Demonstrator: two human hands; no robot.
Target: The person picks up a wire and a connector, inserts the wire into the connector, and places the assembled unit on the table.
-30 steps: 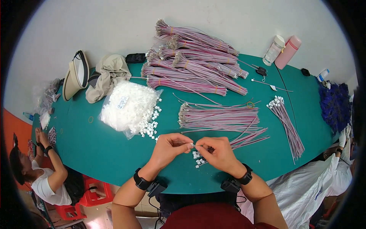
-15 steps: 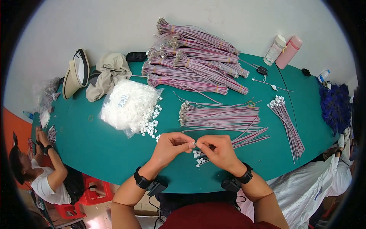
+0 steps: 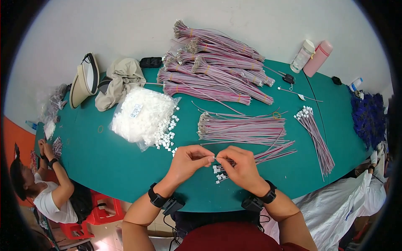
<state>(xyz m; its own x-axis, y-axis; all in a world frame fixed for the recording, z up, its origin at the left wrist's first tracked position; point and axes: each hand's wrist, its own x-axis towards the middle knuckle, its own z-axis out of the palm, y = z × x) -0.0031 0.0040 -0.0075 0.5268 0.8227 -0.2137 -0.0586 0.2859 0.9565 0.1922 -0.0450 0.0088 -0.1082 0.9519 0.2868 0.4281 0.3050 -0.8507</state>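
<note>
Inboard of the curved near edge of the tabletop (image 3: 113, 163), around mid-length, left hand (image 3: 187, 162) pinches a small white connector (image 3: 214, 157), right hand (image 3: 239, 166) a thin wire (image 3: 217, 157) just right of it; the short visible bit runs left-right, roughly parallel to that edge, rest hidden. Working room from left hand toward the left edge; right side tighter, white-tipped wires (image 3: 218, 168) by right hand, wire bundle (image 3: 317, 144) near the right edge.
</note>
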